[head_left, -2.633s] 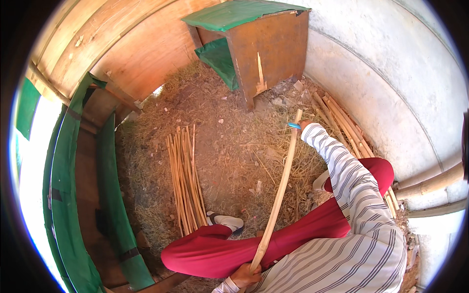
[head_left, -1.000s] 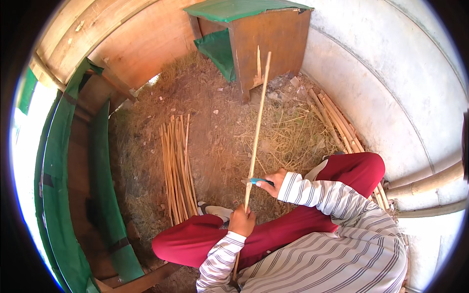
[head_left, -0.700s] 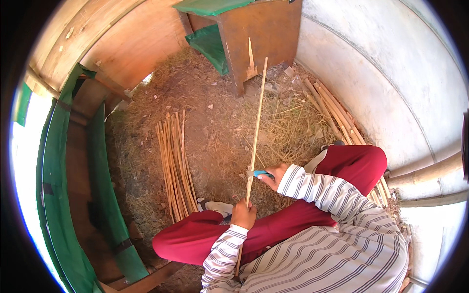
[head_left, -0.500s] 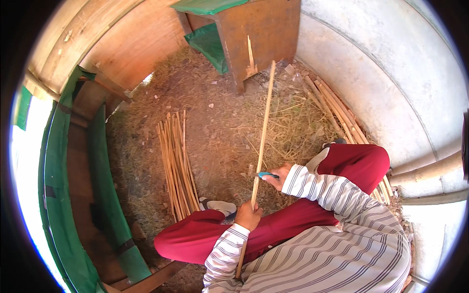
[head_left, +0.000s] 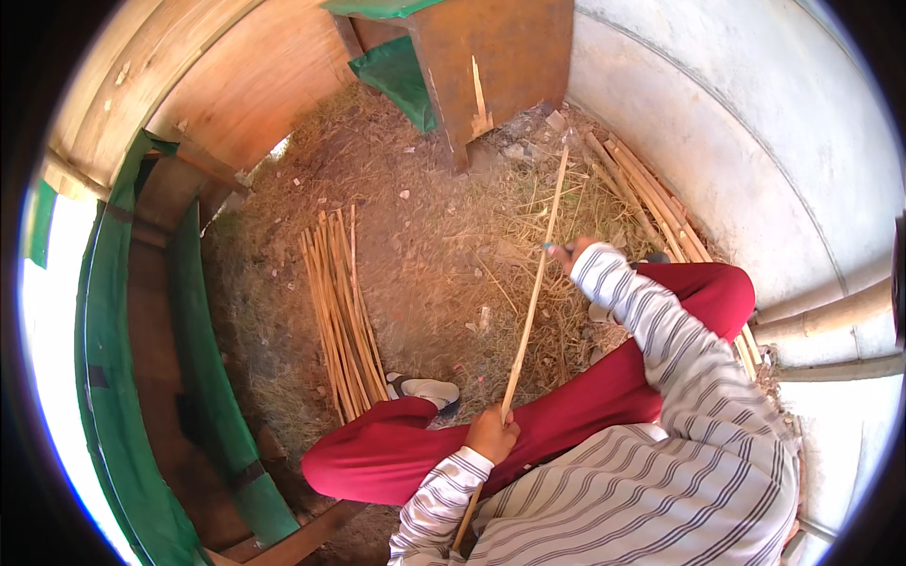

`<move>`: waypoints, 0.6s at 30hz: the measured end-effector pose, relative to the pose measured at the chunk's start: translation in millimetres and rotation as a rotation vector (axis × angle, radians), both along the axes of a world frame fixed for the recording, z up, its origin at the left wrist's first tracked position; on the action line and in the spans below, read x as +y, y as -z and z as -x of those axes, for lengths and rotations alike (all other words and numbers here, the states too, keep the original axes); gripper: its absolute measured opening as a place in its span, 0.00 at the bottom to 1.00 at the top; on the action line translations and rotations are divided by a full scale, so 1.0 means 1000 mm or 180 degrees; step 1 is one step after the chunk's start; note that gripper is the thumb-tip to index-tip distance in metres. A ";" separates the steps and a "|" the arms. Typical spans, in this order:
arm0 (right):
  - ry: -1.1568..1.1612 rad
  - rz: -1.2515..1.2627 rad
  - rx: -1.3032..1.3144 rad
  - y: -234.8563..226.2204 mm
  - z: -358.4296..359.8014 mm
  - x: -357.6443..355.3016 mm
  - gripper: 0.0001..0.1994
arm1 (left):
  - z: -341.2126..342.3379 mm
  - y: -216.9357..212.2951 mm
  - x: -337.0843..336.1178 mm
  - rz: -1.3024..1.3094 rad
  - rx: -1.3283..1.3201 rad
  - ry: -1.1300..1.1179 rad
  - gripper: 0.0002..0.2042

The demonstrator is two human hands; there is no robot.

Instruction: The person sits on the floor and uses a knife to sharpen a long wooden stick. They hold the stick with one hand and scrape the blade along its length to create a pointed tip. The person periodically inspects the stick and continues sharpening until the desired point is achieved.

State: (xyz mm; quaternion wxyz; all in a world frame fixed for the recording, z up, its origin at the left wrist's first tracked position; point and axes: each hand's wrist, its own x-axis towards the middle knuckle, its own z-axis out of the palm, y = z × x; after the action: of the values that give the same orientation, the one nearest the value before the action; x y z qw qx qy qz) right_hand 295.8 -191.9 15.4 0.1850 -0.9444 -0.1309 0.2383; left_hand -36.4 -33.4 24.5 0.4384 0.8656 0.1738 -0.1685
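A: How do the hands stand on that strip (head_left: 528, 330)?

B: The left hand (head_left: 493, 434) is closed around its near part, fingers wrapped. The right hand (head_left: 576, 253) is well ahead of it, mostly closed, with a bit of a blue tool (head_left: 548, 247) showing at the fingertips, against or just beside the strip. I can't make out the cutting edge, nor whether it touches.

A: What makes for a good pass here? I take it for scraping.

B: So do I. I'd keep the left hand firm and behind the tool, let the right hand work outward along the strip with light, even pressure, and hold the edge shallow so it skims instead of digging in. Turning the strip a little between passes should even it out. The red trouser leg (head_left: 576, 396) is close by the left hand, so cutting back toward it would be risky.

A: And which way does the strip point?

B: Its long axis runs away from the body, leaning right. The near end is behind the left hand, beside that forearm; the far end lies beyond the right hand. Whether that tip touches the ground, I can't tell.
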 end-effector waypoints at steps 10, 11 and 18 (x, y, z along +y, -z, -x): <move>-0.1372 -0.1175 -0.0459 -0.025 0.114 0.038 0.23 | -0.029 0.023 0.029 0.0213 -0.0244 -0.0708 0.08; -0.1469 -0.1108 -0.0412 -0.024 0.118 0.040 0.23 | -0.026 0.030 0.029 0.0307 -0.0262 -0.0826 0.08; -0.0474 -0.3732 0.3443 0.044 0.085 0.030 0.26 | -0.023 0.051 0.035 0.0900 0.0023 -0.0837 0.09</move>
State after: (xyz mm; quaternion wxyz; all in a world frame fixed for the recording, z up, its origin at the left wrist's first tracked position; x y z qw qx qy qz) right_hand 210.9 -161.7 -28.2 0.6726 -0.4358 -0.1896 0.5673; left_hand -13.9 1.5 -26.5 0.5733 0.7646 0.2615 -0.1356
